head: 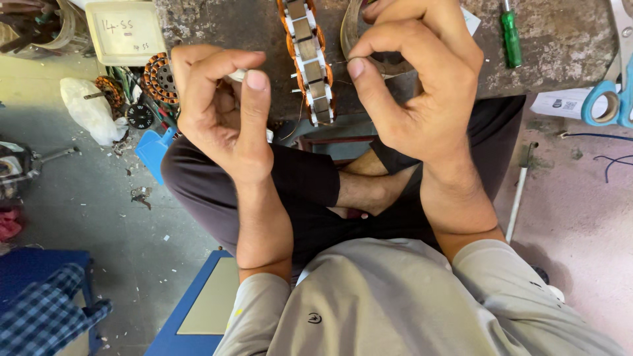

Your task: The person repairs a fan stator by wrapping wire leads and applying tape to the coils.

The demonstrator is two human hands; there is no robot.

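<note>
Head view looks down on a person sitting cross-legged at a worn, stained workbench (567,39). Far left, a pale plastic box (125,29) sits at the bench's corner, and below it on the floor lie several copper-wound stators (161,78) beside a white bag (89,109). The left hand (221,112) is curled shut, thumb and fingers pinched on a small white piece I can barely make out. Just right of it, a wound stator (310,56) stands on edge on the bench, orange copper coils showing along its pale slots. The right hand (412,86) hovers just beside it, thumb and forefinger pressed together on a thin wire (337,63) running from the stator. Farther right lie a green-handled screwdriver (510,36) and blue-handled scissors (610,99).
</note>
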